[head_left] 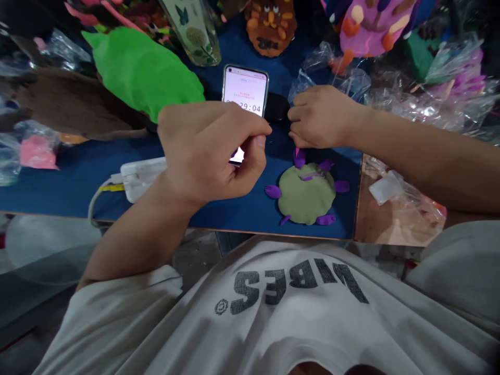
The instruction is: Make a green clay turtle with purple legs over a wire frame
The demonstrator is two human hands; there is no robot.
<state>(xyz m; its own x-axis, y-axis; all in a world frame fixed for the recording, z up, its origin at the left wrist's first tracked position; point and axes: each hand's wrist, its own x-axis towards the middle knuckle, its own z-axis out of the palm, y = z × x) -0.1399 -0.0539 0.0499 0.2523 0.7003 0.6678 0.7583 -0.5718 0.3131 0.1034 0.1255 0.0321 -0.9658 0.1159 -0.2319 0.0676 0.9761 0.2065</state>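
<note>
My left hand (213, 151) is raised over the blue table, its thumb and forefinger pinched together. A bit of purple shows inside the curled fingers, but I cannot tell what it is. My right hand (326, 117) is closed with the knuckles up, just beyond a flat olive-green clay disc (307, 195). Its thumb side is close to a purple clay piece (299, 158) at the disc's far edge. Several more purple pieces sit around the rim, and a thin purple strip (312, 176) lies on top. Whatever the right fingers hold is hidden.
A phone (246, 83) showing a timer stands partly behind my left hand. Left are a white power strip (142, 177), bright green clay (144, 67) and a brown clay mass (74, 101). A brown clay figure (271, 26) and crumpled clear plastic bags (410, 104) lie farther back.
</note>
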